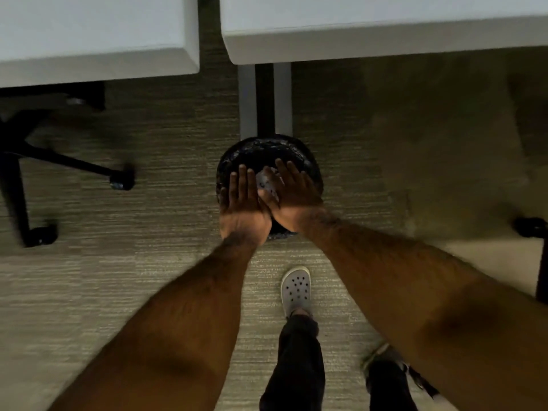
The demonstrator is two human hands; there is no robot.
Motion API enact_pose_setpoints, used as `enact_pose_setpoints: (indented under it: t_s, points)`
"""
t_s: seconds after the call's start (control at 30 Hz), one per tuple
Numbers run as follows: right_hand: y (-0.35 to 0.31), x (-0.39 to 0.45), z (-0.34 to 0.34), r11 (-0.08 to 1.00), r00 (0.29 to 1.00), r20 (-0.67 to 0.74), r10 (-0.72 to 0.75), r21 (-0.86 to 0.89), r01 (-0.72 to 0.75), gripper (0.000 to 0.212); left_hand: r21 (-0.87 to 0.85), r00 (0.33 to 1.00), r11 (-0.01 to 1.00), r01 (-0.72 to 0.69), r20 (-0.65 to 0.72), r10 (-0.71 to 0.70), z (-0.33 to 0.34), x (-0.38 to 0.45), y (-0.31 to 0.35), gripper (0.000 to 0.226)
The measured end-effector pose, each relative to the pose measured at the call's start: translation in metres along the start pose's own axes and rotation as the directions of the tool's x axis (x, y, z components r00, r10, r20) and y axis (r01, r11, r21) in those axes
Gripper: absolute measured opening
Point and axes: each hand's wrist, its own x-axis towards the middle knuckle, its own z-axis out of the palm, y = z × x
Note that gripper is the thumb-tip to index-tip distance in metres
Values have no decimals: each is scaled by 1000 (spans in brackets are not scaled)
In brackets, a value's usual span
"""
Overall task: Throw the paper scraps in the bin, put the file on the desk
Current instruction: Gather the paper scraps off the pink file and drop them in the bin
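Note:
A round bin [311, 170] with a black liner stands on the carpet below the desk edge. Both my hands hover over its mouth, side by side and touching. My left hand [243, 203] is flat, palm down, with straight fingers and nothing in it. My right hand [293, 194] angles inward, and its thumb and palm hold whitish crumpled paper scraps [267, 183] against the left hand's edge, right above the bin's opening. The white desk [385, 28] runs across the top right. No file is in view.
A second white desk [89, 40] is at the top left, with a narrow gap between the two. Grey desk legs [247, 99] stand just behind the bin. A black chair base with castors [121, 179] is on the left and another castor [530, 229] on the right. My foot in a white clog [296, 289] is below the bin.

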Motion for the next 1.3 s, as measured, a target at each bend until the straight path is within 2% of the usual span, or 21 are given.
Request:
enact_pose_setpoints:
  t_s: [0.17, 0.27, 0.43, 0.63, 0.9, 1.0, 1.13, 1.3]
  points:
    - [0, -10, -7, 1000, 999, 37, -8, -23, 9, 63, 2, 998, 1000, -5, 65, 5, -10, -7, -1, 64]
    - [1, -20, -16, 1000, 1000, 31, -6, -10, 6, 62, -18, 999, 1000, -6, 51, 7, -18, -13, 1, 63]
    - [3, -52, -38, 999, 997, -79, 26, 32, -23, 65, -56, 999, 998, 10, 49, -7, -37, -31, 22, 69]
    - [16, -119, -76, 990, 980, -163, 112, 102, -96, 66, -155, 999, 987, -40, -42, 34, -65, -78, 76, 56]
    - [47, -239, -144, 929, 907, -285, 309, 295, -224, 79, -254, 972, 939, -232, -36, 231, -130, -138, 177, 45]
    - [64, -289, -174, 893, 855, -333, 398, 353, -278, 71, -287, 932, 889, -357, -43, 360, -159, -164, 230, 49]
    - [97, -360, -208, 843, 760, -404, 509, 411, -346, 60, -288, 838, 796, -533, -45, 544, -183, -200, 303, 35]
    - [141, -453, -233, 730, 608, -430, 667, 540, -418, 87, -285, 689, 663, -692, 14, 725, -194, -243, 393, 39]
